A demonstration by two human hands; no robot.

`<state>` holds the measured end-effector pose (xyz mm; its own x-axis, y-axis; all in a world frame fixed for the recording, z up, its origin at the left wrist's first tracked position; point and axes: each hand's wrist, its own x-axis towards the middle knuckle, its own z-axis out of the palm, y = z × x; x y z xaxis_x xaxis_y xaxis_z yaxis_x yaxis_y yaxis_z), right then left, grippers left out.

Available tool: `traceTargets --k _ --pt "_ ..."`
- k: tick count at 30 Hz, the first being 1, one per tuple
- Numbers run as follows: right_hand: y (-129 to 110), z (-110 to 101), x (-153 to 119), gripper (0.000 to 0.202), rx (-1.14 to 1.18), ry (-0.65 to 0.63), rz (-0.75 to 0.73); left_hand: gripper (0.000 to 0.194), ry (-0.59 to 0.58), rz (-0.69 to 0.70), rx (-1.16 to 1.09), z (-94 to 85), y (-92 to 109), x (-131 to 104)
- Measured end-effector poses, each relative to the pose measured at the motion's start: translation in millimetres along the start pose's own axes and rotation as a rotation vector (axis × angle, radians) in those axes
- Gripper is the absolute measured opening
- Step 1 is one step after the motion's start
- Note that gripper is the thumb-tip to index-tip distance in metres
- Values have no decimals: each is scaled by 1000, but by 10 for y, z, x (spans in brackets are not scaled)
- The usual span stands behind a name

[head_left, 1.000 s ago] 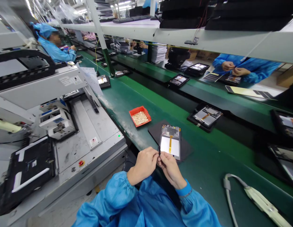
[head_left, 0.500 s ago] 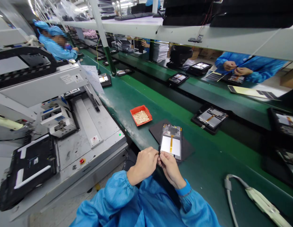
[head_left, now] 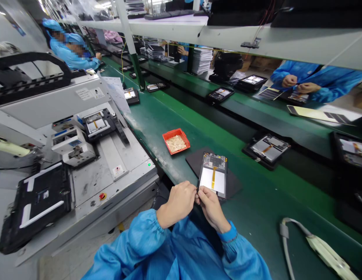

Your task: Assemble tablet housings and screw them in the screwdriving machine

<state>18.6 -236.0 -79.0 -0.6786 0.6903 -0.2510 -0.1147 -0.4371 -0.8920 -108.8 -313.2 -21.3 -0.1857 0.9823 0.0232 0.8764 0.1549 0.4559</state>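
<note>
An opened tablet, with bare circuitry, a white battery and an orange ribbon cable, lies on a dark pad on the green bench. My left hand is closed at the tablet's lower left corner, knuckles up. Against it, my right hand pinches with thumb and forefinger at the same corner. The fingertips of both hands meet there; whatever lies between them is too small or hidden to name. Just beyond the pad stands a red tray of small beige pieces.
On my left a grey machine carries another opened tablet and a black fixture. A pale electric screwdriver lies at right. More tablets sit along the dark conveyor strip. Co-workers in blue sit across and far left.
The tablet on the machine has slid out towards me and shows more fully. My view has shifted slightly. Both hands stay together at the tablet's corner.
</note>
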Motion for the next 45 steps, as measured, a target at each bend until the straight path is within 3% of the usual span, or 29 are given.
traceTargets --k 9,14,18,21,24,27,31,36,42,45 --pt "-74 -20 6 36 -23 -59 57 27 -46 7 -64 -47 -46 56" --pt "-218 -93 -10 40 -42 -75 81 20 29 -4 -71 -23 -98 157" --pt "-419 -363 -50 37 -79 -12 60 21 186 -220 83 -200 -402 606" --pt "-540 -666 -85 33 -247 77 -30 27 171 -423 240 -431 -720 1124" --pt "-590 -929 -138 30 -537 191 -182 24 96 -467 281 -588 -948 1538" --pt "-570 -1055 -223 24 -855 275 -340 24 90 -447 284 -602 -1015 1681" --pt "-466 -1028 -311 18 -1039 192 -440 29 149 -392 264 -461 -916 1480" --pt "-311 -923 -310 20 -1039 109 -474 27 278 -217 -20 -106 -673 922" --pt "-142 -917 -251 23 -1097 48 -529 28 310 -81 -249 246 -427 408" --pt "-90 -947 -232 25 -1194 17 -587 30 253 96 -219 363 -292 264"
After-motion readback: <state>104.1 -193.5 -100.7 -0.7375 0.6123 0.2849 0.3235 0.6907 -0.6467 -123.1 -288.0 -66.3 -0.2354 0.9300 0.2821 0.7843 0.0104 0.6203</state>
